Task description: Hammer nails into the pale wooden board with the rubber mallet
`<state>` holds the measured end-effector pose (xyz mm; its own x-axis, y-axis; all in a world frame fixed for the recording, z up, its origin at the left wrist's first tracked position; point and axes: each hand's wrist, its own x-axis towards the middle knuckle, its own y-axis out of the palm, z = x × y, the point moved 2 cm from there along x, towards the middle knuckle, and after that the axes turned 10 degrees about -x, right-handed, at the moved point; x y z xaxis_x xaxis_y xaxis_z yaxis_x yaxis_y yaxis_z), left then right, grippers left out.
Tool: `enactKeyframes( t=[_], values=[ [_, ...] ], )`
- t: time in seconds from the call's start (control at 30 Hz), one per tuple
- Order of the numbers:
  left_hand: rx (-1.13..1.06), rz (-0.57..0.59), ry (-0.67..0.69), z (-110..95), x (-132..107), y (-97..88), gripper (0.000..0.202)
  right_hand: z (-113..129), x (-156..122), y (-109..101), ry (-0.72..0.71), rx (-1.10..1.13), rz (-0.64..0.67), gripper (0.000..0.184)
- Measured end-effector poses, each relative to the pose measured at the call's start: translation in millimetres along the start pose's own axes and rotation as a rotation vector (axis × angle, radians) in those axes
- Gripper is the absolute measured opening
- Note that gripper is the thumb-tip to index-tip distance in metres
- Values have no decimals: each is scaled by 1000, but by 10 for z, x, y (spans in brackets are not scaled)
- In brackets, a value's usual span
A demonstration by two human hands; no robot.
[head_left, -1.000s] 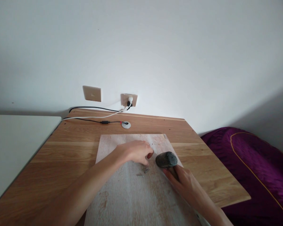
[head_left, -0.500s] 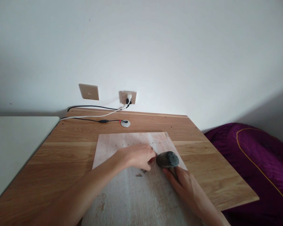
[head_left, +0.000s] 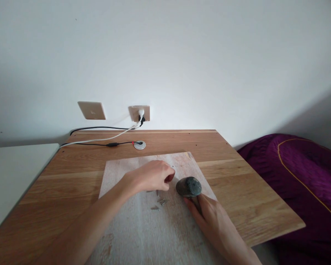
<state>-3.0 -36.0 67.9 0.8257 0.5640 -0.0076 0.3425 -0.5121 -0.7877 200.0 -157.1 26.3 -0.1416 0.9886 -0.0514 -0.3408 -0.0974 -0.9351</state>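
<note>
My right hand [head_left: 209, 211] is wrapped around the handle of a hammer [head_left: 189, 187] with a thick, dark, rounded head. The head is held just above the pale, whitewashed board [head_left: 143, 232], to the right of my left hand. My left hand [head_left: 156, 176] is over the board's far part with its fingers curled and pinched together. What sits between those fingertips is hidden. Several loose nails [head_left: 162, 202] lie on the board just below my left hand. Small dark dots [head_left: 181, 166] mark the board beyond my fingers.
The board lies on a wooden desk [head_left: 251, 191] against a white wall. Cables [head_left: 99, 140] run from a wall socket [head_left: 139, 113] past a round cable grommet [head_left: 139, 145]. A white surface [head_left: 19, 173] adjoins at left; purple fabric [head_left: 298, 176] is at right.
My left hand has shifted slightly toward the board's far edge, covering most of the dots and uncovering more loose nails. The hammer stays close beside it. The view has turned a little.
</note>
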Motion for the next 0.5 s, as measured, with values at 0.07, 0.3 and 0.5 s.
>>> enactKeyframes(
  t=[0.07,0.3,0.5],
  values=[
    [-92,-64,37,89,113,-38,8,0,4,4,-6,-17,-10,30],
    [-365,-303,72,302,759,-26,10,31,5,-6,-11,-35,-39,25],
    [-442,-342,27,373,960,75,9,38,7,-7,-3,-69,-56,24]
  ],
)
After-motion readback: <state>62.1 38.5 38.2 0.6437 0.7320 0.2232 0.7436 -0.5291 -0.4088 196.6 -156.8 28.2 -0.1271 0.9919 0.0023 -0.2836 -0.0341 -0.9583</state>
